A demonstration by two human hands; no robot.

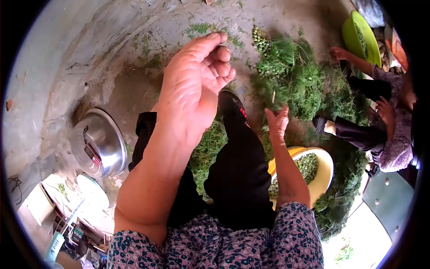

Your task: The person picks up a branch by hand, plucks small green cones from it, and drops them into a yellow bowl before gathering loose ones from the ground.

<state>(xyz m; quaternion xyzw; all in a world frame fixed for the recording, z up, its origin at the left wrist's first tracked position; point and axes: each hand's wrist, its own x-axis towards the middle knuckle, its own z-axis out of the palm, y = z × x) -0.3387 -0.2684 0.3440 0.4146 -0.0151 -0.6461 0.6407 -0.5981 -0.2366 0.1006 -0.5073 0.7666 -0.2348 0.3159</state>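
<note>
My left hand [197, 71] is raised close to the camera, palm up with the fingers curled; whether anything is between the fingertips cannot be made out. Lower and to the right, my right hand [277, 121] reaches to the near edge of a heap of feathery green branches [307, 85], thumb and fingers apart. A cluster of small round green fruits [261, 41] lies at the heap's upper left. Beneath my right forearm stands a pale yellow basin [325, 172] holding many green fruits [305, 167].
A metal basin [105, 143] stands at the left by the wall, with a small red object on it. At the right sits a co-worker [394, 103], one hand near a lime-green basin [358, 33]. More greenery [208, 148] lies between my legs.
</note>
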